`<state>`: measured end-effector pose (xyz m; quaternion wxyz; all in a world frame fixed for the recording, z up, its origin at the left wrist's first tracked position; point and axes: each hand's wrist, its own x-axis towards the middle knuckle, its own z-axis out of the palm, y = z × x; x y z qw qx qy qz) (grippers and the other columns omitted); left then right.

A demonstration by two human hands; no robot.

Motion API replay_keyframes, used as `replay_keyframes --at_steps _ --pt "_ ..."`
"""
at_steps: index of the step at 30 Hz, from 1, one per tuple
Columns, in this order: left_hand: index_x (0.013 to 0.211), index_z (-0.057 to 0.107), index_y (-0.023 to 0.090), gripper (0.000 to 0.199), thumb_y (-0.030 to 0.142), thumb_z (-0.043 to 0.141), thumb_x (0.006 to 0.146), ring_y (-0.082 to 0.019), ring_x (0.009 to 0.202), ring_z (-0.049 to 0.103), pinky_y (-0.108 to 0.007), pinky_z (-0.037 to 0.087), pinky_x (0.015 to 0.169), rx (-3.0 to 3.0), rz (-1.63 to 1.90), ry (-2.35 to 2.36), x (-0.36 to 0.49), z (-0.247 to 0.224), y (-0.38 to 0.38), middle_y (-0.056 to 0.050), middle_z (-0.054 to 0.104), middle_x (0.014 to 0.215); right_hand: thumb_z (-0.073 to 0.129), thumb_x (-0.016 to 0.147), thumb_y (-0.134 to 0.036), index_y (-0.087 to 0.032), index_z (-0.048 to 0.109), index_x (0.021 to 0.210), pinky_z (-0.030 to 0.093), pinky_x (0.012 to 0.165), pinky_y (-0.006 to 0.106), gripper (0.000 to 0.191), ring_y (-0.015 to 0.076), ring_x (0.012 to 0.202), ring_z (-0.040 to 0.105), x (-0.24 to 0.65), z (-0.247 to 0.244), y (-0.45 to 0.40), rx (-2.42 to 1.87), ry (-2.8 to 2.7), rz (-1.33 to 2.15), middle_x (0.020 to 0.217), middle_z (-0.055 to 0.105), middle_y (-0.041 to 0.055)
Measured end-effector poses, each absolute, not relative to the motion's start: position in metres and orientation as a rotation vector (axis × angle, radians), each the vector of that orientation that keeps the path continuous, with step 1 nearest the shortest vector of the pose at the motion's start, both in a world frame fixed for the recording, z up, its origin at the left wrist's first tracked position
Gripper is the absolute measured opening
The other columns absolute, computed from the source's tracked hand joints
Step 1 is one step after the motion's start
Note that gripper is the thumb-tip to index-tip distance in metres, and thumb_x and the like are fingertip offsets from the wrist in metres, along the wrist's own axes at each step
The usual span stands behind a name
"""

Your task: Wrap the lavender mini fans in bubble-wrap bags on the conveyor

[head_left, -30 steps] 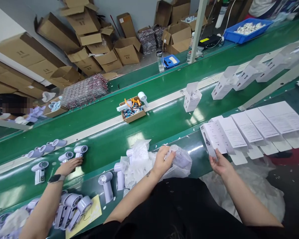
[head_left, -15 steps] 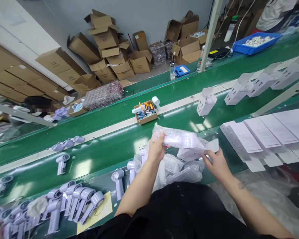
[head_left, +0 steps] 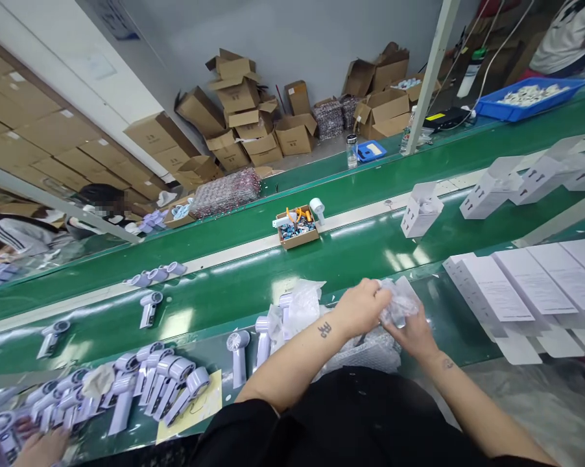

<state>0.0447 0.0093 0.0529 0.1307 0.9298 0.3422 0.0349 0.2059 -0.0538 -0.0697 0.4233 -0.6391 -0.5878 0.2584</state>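
Observation:
My left hand [head_left: 363, 308] is closed on the end of a clear bubble-wrap bag [head_left: 398, 303], its fingers bent over the plastic. The handheld fan that was in this bag is hidden now. Around the other side, my right hand [head_left: 416, 334] grips a small white box, of which little more than a pale flap [head_left: 411, 292] shows behind the plastic. Below both hands lies a heap of bubble-wrap bags [head_left: 368, 353]. Lilac handheld fans [head_left: 237, 357] lie to the left of the heap, one partly under a loose bag [head_left: 305, 305].
Several white boxes [head_left: 487, 288] lie in a row at right; open ones [head_left: 421, 211] stand on the green conveyor [head_left: 238, 285]. A parts carton [head_left: 299, 237] sits mid-belt. Many fans [head_left: 161, 376] crowd the lower left, where another person's hand [head_left: 44, 447] reaches in. A metal post [head_left: 431, 78] rises beyond.
My left hand has moved right, bringing the bagged fan to the white box in my right hand. The fan has gone from sight, and the view has swung left.

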Motion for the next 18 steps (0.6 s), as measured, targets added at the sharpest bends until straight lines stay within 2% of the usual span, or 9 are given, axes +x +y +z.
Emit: replay_keyframes --at_steps 2,4,7,9,11,14,16,18 --pt "0.104 0.052 0.017 0.023 0.018 0.049 0.081 -0.023 0.093 0.051 -0.031 0.048 0.072 2.669 0.048 1.153 0.057 0.053 0.018 -0.01 0.054 0.098 0.067 0.069 -0.039 -0.019 0.05 0.104 0.036 0.102 0.048 0.043 0.0296 0.119 0.045 0.198 -0.079 -0.052 -1.57 -1.51 0.487 0.117 0.047 0.0148" --pt "0.105 0.052 0.016 0.023 0.017 0.046 0.082 -0.023 0.091 0.051 -0.032 0.047 0.072 2.633 0.015 1.224 0.066 0.048 0.023 -0.01 0.055 0.096 0.066 0.071 -0.036 -0.019 0.043 0.113 0.038 0.101 0.048 0.051 0.0287 0.119 0.044 0.195 -0.084 -0.051 -1.514 -1.52 0.444 0.122 0.044 0.0151" --pt "0.114 0.05 0.016 0.029 0.021 0.045 0.086 -0.023 0.098 0.049 -0.035 0.046 0.079 2.609 0.083 1.125 0.072 0.036 0.016 -0.011 0.055 0.103 0.067 0.07 -0.035 -0.02 0.034 0.123 0.04 0.098 0.05 0.064 0.0293 0.119 0.045 0.2 -0.088 -0.052 -1.511 -1.44 0.536 0.124 0.044 0.0146" --pt "0.119 0.049 0.018 0.032 0.024 0.045 0.088 -0.024 0.106 0.046 -0.04 0.042 0.087 2.629 0.152 1.062 0.073 0.024 0.005 -0.011 0.056 0.108 0.07 0.067 -0.036 -0.021 0.035 0.122 0.043 0.094 0.049 0.067 0.0293 0.115 0.048 0.207 -0.089 -0.053 -1.514 -1.347 0.698 0.123 0.046 0.0138" --pt "0.118 0.051 0.021 0.03 0.025 0.042 0.09 -0.027 0.114 0.042 -0.048 0.036 0.093 2.651 0.171 1.064 0.073 0.012 -0.004 -0.01 0.059 0.107 0.073 0.062 -0.035 -0.021 0.038 0.118 0.046 0.091 0.047 0.068 0.0295 0.113 0.05 0.214 -0.091 -0.055 -1.482 -1.287 0.844 0.126 0.046 0.0138" --pt "0.118 0.054 0.026 0.031 0.034 0.041 0.091 -0.031 0.128 0.03 -0.064 0.02 0.099 2.601 0.119 1.057 0.071 0.002 -0.007 -0.007 0.064 0.107 0.073 0.059 -0.034 -0.021 0.04 0.115 0.04 0.097 0.051 0.066 0.0325 0.122 0.043 0.221 -0.093 -0.054 -1.454 -1.374 0.855 0.131 0.041 0.0156" --pt "0.12 0.054 0.027 0.036 0.043 0.038 0.092 -0.034 0.134 0.022 -0.07 0.011 0.099 2.522 0.03 0.983 0.066 0.002 -0.004 -0.007 0.063 0.114 0.071 0.059 -0.034 -0.021 0.04 0.111 0.037 0.099 0.053 0.062 0.0339 0.124 0.04 0.224 -0.092 -0.049 -1.438 -1.514 0.827 0.128 0.044 0.0162" --pt "0.124 0.053 0.028 0.044 0.051 0.034 0.091 -0.037 0.137 0.016 -0.072 0.006 0.098 2.458 -0.025 0.945 0.055 0.005 -0.002 -0.007 0.058 0.124 0.069 0.06 -0.037 -0.021 0.043 0.106 0.039 0.097 0.053 0.055 0.0342 0.119 0.045 0.227 -0.088 -0.037 -1.461 -1.616 0.822 0.118 0.05 0.0155"
